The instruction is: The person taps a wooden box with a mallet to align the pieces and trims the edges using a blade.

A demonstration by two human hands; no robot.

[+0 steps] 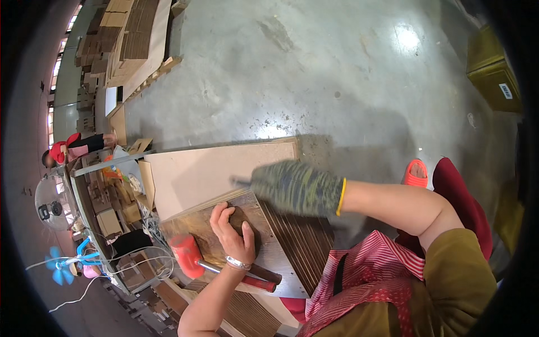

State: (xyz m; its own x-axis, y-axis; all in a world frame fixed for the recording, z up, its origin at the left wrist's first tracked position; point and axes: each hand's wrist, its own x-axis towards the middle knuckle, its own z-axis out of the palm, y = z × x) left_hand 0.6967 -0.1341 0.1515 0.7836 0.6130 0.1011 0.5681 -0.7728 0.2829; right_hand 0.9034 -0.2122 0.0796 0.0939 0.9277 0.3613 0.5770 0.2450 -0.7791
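Observation:
My bare left hand, with a bracelet at the wrist, lies on a dark wood-grain board, fingers spread. This board tops a stack of boards with dark edges. My right hand, in a camouflage glove with a yellow cuff, is blurred above the far edge of the board. Its fingers look closed, and a short dark tip sticks out at the left; what it is cannot be made out. Beside my left wrist a red-headed mallet rests on the board, its handle pointing toward me.
Plain tan boards are stacked just beyond. A metal-framed rack with cardboard pieces, a blue fan and white cables stands left. Another person in red is farther off. Stacked cardboard lies far left; olive boxes stand far right.

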